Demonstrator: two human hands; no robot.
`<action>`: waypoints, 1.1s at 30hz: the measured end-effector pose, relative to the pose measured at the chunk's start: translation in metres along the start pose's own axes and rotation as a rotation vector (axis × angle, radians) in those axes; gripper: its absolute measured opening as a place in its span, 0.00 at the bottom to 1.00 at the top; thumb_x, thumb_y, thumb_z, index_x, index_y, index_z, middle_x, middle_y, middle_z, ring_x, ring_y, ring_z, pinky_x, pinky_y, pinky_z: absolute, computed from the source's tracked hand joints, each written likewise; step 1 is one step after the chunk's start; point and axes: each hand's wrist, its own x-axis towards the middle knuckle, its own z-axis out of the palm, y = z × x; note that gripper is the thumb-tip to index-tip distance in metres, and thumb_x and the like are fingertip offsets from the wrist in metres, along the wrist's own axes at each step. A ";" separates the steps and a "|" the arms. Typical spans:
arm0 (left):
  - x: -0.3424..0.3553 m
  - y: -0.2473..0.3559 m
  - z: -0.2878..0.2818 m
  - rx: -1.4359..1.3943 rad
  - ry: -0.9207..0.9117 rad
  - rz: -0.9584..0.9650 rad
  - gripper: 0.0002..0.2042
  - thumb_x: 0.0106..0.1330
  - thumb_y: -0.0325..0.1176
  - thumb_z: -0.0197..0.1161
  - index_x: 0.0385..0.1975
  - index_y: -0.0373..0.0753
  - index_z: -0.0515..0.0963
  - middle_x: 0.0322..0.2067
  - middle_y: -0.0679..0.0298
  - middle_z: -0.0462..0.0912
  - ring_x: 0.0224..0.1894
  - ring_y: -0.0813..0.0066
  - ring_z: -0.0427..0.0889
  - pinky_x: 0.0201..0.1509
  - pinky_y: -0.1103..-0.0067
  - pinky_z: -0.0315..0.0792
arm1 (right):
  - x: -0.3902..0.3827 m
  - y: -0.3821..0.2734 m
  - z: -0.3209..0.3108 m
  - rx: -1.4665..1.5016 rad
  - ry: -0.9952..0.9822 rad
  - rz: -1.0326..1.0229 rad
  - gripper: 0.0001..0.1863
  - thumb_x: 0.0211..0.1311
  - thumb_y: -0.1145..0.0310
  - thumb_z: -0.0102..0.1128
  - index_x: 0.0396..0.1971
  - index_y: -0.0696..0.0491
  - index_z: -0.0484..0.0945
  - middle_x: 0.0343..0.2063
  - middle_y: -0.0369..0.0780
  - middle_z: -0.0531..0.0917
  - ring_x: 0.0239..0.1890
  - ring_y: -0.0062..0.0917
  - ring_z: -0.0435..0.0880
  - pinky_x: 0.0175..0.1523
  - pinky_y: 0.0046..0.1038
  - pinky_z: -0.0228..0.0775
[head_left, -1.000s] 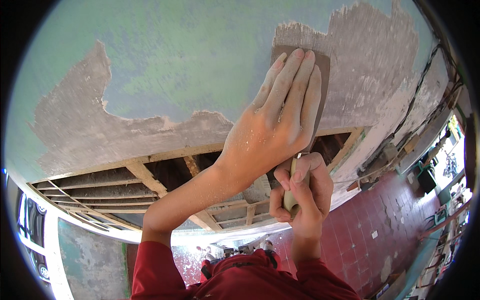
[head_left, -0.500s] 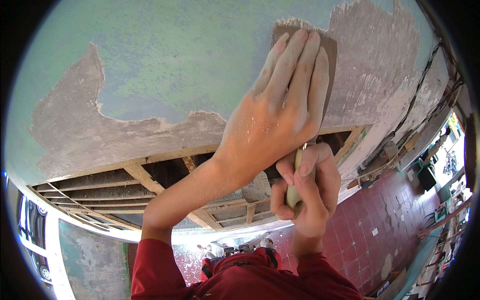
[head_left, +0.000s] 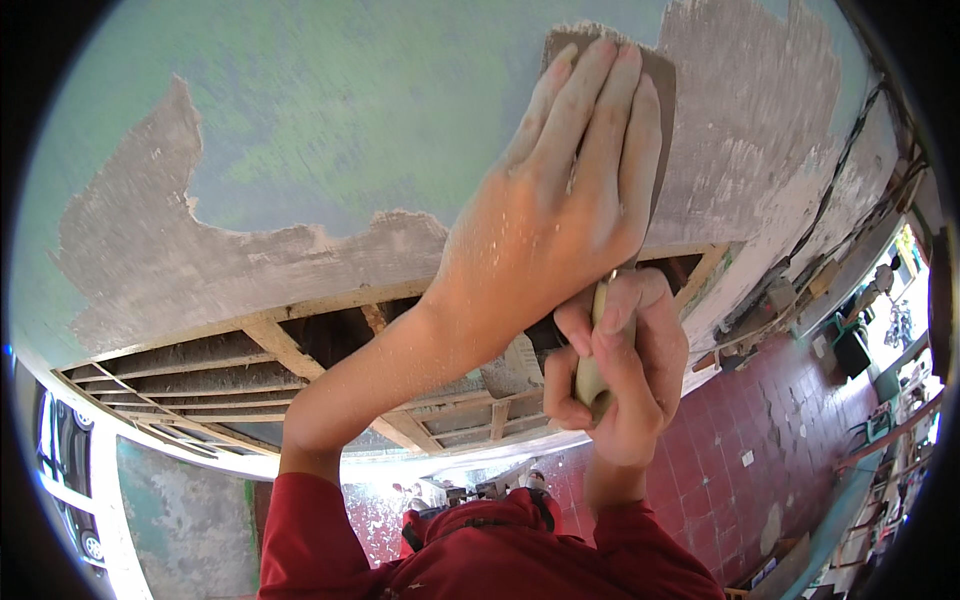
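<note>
A wide-bladed scraper (head_left: pixel 660 74) lies against a green painted surface (head_left: pixel 320 130) overhead, its front edge at a ragged border of paint. My left hand (head_left: pixel 550 225) presses flat on the blade, fingers stretched toward that edge and covering most of it. Whitish dust coats these fingers. Below it, my right hand (head_left: pixel 640 365) is wrapped round the scraper's pale handle (head_left: pixel 592 380). Grey bare patches show where the paint is gone, one right of the blade (head_left: pixel 750 130) and another at the left (head_left: pixel 150 220).
Under the painted surface, an opening exposes wooden battens (head_left: pixel 285 345). Dark cables (head_left: pixel 835 190) run down the right side. Far below are a red tiled floor (head_left: pixel 720 450), a green chair (head_left: pixel 872 425) and, at the left, parked vehicles (head_left: pixel 75 440).
My hands and the scraper have shifted slightly upward in the picture, and the view has moved a little too. The left hand stays on the blade, the right on the handle.
</note>
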 end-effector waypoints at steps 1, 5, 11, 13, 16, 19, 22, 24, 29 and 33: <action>0.001 -0.001 0.001 0.011 -0.001 -0.004 0.21 0.48 0.28 0.58 0.43 0.24 0.75 0.49 0.46 0.77 0.56 0.54 0.74 0.63 0.66 0.70 | 0.000 0.001 -0.001 0.012 -0.009 0.002 0.01 0.70 0.73 0.44 0.38 0.53 0.65 0.26 0.38 0.66 0.17 0.13 0.59 0.16 0.16 0.53; -0.010 0.002 -0.008 -0.162 -0.078 -0.041 0.22 0.49 0.28 0.58 0.46 0.25 0.75 0.52 0.49 0.76 0.59 0.56 0.73 0.64 0.65 0.68 | -0.007 0.022 -0.014 0.058 -0.007 -0.069 0.02 0.70 0.73 0.45 0.38 0.53 0.64 0.27 0.39 0.66 0.15 0.13 0.59 0.16 0.15 0.53; -0.098 0.047 -0.043 -0.563 -0.371 -0.235 0.22 0.58 0.31 0.59 0.53 0.30 0.72 0.59 0.50 0.72 0.62 0.55 0.70 0.62 0.65 0.68 | 0.001 0.023 -0.042 0.027 0.015 -0.258 0.01 0.69 0.74 0.44 0.38 0.53 0.64 0.27 0.41 0.66 0.11 0.14 0.61 0.13 0.15 0.49; -0.135 0.068 -0.058 -0.904 -0.652 -0.476 0.21 0.62 0.34 0.59 0.55 0.35 0.72 0.56 0.48 0.73 0.59 0.55 0.73 0.60 0.65 0.70 | 0.007 0.021 -0.040 0.068 -0.014 -0.229 0.02 0.69 0.75 0.44 0.38 0.54 0.66 0.27 0.41 0.68 0.11 0.15 0.65 0.13 0.15 0.50; -0.207 0.091 -0.064 -1.365 -1.079 -0.681 0.20 0.66 0.39 0.59 0.56 0.40 0.72 0.48 0.48 0.78 0.52 0.61 0.78 0.54 0.67 0.73 | 0.013 0.030 -0.032 -0.037 -0.199 -0.121 0.05 0.68 0.77 0.44 0.40 0.56 0.68 0.28 0.41 0.70 0.13 0.15 0.69 0.14 0.16 0.52; -0.256 0.114 -0.071 -1.403 -0.985 -1.159 0.25 0.69 0.50 0.52 0.57 0.36 0.70 0.45 0.51 0.79 0.50 0.66 0.78 0.56 0.68 0.70 | -0.005 0.053 -0.043 -0.156 -0.428 -0.121 0.10 0.68 0.72 0.48 0.48 0.53 0.66 0.26 0.44 0.71 0.11 0.15 0.66 0.14 0.16 0.52; -0.235 0.107 -0.079 -1.632 -0.479 -1.528 0.37 0.68 0.64 0.42 0.58 0.31 0.67 0.45 0.51 0.78 0.51 0.67 0.76 0.58 0.69 0.67 | -0.050 0.085 -0.043 0.034 -0.236 -0.045 0.22 0.69 0.67 0.49 0.59 0.47 0.55 0.24 0.45 0.71 0.10 0.16 0.63 0.12 0.16 0.51; -0.221 0.102 -0.073 -1.793 -0.286 -1.467 0.45 0.63 0.71 0.34 0.58 0.27 0.64 0.49 0.50 0.76 0.53 0.64 0.75 0.61 0.68 0.65 | -0.075 0.096 -0.041 0.130 -0.074 0.064 0.30 0.69 0.65 0.48 0.66 0.45 0.46 0.23 0.45 0.71 0.10 0.16 0.63 0.12 0.17 0.51; -0.171 0.086 -0.060 -1.762 -0.249 -1.244 0.37 0.70 0.61 0.39 0.55 0.26 0.68 0.47 0.49 0.79 0.48 0.65 0.78 0.56 0.71 0.69 | -0.095 0.103 -0.034 0.074 0.066 0.210 0.39 0.68 0.62 0.46 0.70 0.50 0.32 0.22 0.44 0.72 0.09 0.18 0.62 0.12 0.17 0.51; -0.124 0.069 -0.055 -1.564 -0.403 -1.221 0.30 0.75 0.52 0.38 0.53 0.25 0.70 0.39 0.50 0.84 0.42 0.70 0.81 0.48 0.75 0.73 | -0.089 0.103 -0.027 0.010 0.094 0.169 0.39 0.67 0.63 0.45 0.70 0.51 0.33 0.22 0.44 0.72 0.09 0.18 0.64 0.12 0.17 0.52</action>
